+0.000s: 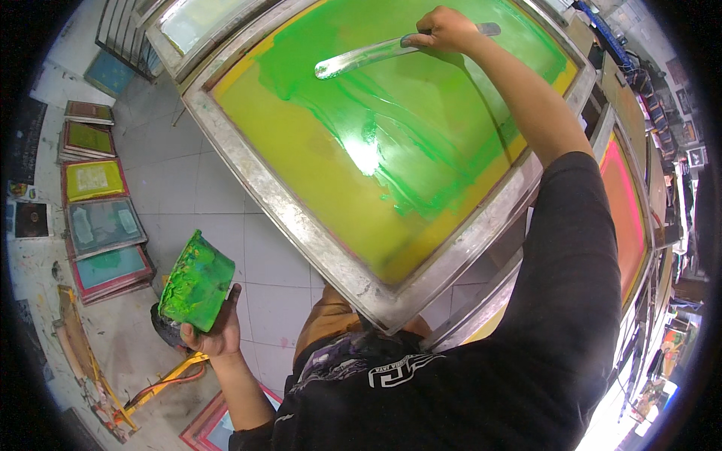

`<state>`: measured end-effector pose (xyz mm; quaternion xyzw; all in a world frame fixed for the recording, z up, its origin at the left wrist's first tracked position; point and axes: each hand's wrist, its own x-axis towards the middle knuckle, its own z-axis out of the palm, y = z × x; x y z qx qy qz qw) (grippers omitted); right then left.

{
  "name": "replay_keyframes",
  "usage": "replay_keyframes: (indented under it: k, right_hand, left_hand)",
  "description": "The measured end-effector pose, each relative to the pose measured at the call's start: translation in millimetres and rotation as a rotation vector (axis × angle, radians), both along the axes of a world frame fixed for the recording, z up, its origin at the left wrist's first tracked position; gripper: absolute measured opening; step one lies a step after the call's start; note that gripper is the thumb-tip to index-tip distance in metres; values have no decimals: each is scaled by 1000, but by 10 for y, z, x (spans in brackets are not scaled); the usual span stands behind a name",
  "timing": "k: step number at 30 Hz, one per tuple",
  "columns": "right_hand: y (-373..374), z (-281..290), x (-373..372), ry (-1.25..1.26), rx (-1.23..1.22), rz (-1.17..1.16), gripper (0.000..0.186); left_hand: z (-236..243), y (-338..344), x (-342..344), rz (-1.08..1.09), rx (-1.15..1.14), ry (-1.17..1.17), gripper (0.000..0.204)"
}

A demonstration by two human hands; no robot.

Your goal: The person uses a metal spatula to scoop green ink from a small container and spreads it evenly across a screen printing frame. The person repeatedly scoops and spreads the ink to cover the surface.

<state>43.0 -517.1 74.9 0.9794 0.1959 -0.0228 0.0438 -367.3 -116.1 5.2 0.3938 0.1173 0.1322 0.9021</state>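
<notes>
My right hand [445, 31] is closed around a long metal ink spatula [361, 58], held flat and slanting above a large screen-printing screen [293, 154]. The blade has a rounded tip and pale smears on it. Wet green ink [331, 34] covers much of the yellow mesh, thickest toward the far side, with ridges and streaks across the middle. Low at the left, my left hand [214, 334] grips a tub [199, 282] caked in green ink. The tub is tilted, and its inside is hidden from this view.
A wide metal frame [282, 218] borders the screen. Several smaller screens [105, 225] lean along the left wall. Another screen with a pink edge [623, 214] stands at the right, and a yellow metal stand [162, 383] is at the lower left. Grey floor tiles [278, 316] show beneath.
</notes>
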Motion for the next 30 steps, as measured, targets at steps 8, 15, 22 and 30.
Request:
replay_keyframes:
  k: [8, 15, 22, 30]
  right_hand:
    - [-375, -302, 141, -250, 141, 419, 45]
    - [-553, -357, 39, -270, 176, 488, 42]
    - [-647, -308, -245, -234, 194, 516, 40]
    - [-744, -320, -510, -268, 79, 528, 36]
  left_hand:
    - [40, -29, -65, 1, 27, -8, 72]
    - [80, -66, -101, -1, -6, -19, 75]
    - [126, -151, -122, 34, -18, 1, 84]
    - [155, -244, -94, 78, -27, 47, 88]
